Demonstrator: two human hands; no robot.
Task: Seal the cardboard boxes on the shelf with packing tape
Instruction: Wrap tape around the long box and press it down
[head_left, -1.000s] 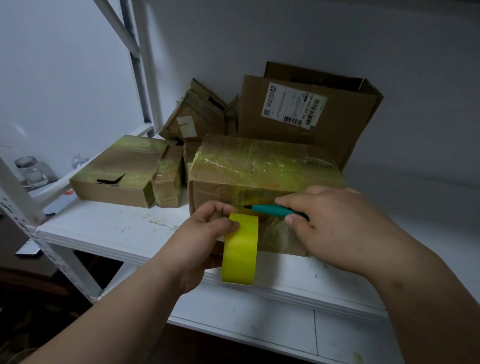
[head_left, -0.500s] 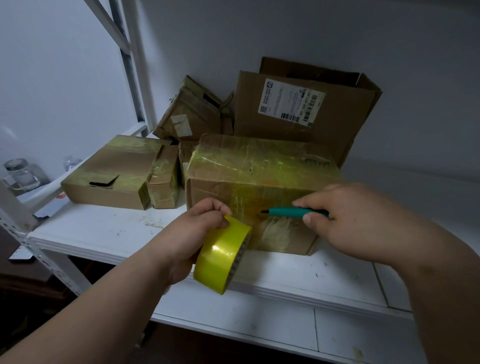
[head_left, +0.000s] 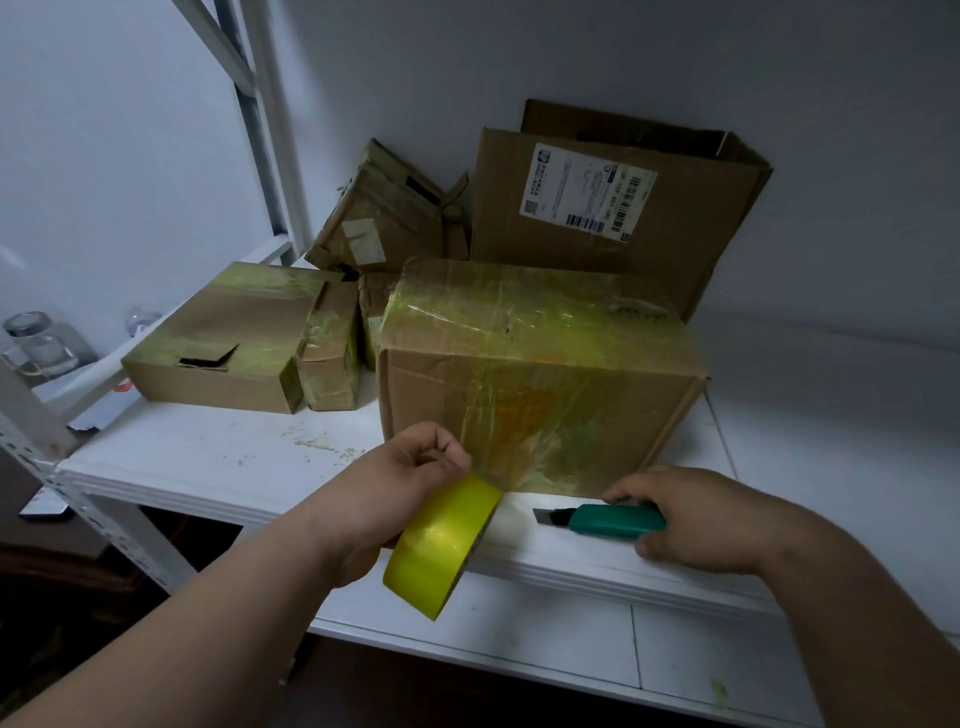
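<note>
1. The left hand (head_left: 415, 470) grips the yellow tape roll (head_left: 441, 545), fingers curled, near the taped box (head_left: 530, 364) on the shelf (head_left: 208, 457).
2. The right hand (head_left: 701, 519) holds a green utility knife (head_left: 608, 521) on the shelf, right of the roll.

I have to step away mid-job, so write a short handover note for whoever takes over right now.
Left hand grips the yellow tape roll at the front box.
Right hand holds the green utility knife, blade out, low over the shelf edge.
Done: front box and the flat box at left carry tape.
Left: the labelled box behind stands open; whether the strip to the roll is cut cannot be told.
</note>
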